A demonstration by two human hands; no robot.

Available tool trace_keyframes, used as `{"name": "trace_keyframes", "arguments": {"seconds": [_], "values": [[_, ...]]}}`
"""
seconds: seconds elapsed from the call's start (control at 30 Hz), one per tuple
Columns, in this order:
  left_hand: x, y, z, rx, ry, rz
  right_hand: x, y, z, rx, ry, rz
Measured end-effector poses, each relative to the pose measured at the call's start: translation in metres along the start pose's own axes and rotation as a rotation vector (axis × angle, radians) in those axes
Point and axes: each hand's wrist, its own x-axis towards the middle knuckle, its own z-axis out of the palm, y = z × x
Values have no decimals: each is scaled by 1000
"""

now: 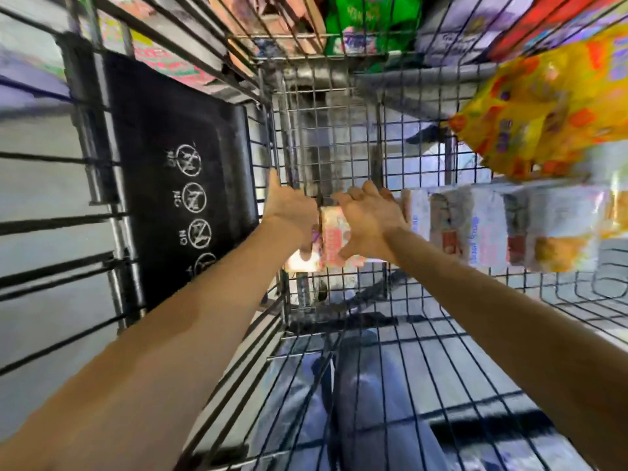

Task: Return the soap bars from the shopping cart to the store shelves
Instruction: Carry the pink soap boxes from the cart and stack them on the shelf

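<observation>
Cart and contents, materials
Cart (339, 130): grey metal wire. Flap (176, 164): black matt plastic. Soap pack (334, 239): glossy wrapper. Yellow bag (543, 107): shiny plastic film.

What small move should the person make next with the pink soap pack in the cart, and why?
Probably close both hands on the pink soap pack and lift it straight up. The left hand and right hand flank it low in the cart; the right one's fingers are spread, and blur hides whether the left grip is firm.
</observation>
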Motion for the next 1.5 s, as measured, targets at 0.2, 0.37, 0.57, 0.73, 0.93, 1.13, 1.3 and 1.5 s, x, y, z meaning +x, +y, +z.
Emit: {"name": "trace_keyframes", "arguments": {"seconds": [0.2,0.37,0.57,0.73,0.93,1.13,1.3,1.5], "values": [[-6,-4,0,-182,41,-36,-6,5,5,33,121,-89],[-11,-12,-13,-201,-13,40,-19,5,-1,154,165,-94],[-26,-25,-31,-407,60,60,-42,0,-15,178,177,-84],[-55,-37,-41,-719,195,59,-68,4,-36,248,312,-48],[-108,-55,-42,-1303,362,19,-115,14,-64,464,458,124],[-179,-42,-39,-1812,280,134,-183,14,-74,939,690,222],[-245,-16,-44,-2091,260,272,-260,-1,-80,1432,799,203],[-300,24,-43,-2370,198,333,-350,-8,-54,1766,950,216]]}}
